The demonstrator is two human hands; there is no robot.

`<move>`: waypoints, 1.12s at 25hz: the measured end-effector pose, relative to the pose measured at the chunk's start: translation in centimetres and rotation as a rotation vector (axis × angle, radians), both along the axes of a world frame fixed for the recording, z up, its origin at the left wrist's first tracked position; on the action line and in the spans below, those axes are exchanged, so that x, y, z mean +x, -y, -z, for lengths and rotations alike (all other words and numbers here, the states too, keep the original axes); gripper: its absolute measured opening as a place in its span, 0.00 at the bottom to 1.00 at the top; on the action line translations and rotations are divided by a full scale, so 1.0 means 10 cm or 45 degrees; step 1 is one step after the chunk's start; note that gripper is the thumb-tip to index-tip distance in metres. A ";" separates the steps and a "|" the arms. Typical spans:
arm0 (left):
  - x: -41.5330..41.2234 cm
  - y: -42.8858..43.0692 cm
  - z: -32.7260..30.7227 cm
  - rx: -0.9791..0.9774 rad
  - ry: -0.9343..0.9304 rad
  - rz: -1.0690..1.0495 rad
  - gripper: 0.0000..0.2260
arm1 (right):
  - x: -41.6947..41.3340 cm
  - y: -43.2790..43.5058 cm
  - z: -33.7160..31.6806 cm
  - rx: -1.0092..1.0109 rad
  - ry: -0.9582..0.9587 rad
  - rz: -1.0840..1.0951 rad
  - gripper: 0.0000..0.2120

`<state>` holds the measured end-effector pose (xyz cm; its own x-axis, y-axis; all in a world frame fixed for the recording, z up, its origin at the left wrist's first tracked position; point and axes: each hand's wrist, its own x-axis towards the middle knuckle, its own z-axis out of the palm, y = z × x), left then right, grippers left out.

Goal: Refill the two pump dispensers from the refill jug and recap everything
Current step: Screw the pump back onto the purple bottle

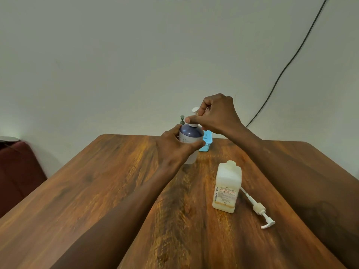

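A plain pale wall (116,65) stood behind the wooden table (97,191); a black cable (287,65) ran diagonally across it, and dark red seating (17,171) stood at left.

Table (97,191): wood-grain top, warm brown, smooth with a low sheen. On it, a square bottle (227,188) of cloudy, translucent plastic, matt, with a printed paper-like label. Just right of that bottle lay a pump head (260,209), off-white plastic, slightly glossy. Beyond the bottle, a round dispenser (191,138), smooth plastic, dark purple upper part with a soft shine, pale below. Behind the dispenser stood a light-blue basket (206,141), perforated plastic. The wall (116,65) behind the table looked painted, matt.
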<state>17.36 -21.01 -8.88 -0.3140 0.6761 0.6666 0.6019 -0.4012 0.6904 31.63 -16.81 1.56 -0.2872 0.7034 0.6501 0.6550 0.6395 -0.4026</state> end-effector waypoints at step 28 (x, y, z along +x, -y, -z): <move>0.12 -2.67 0.84 -0.437 -0.023 0.031 0.30 | -0.04 -2.58 1.15 -0.332 -0.051 -0.029 0.20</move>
<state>18.57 5.71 -17.30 -0.2849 0.8693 0.4039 0.6082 -0.1617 0.7771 31.27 8.98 -9.98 -0.2823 0.8424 0.4590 0.6219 0.5250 -0.5811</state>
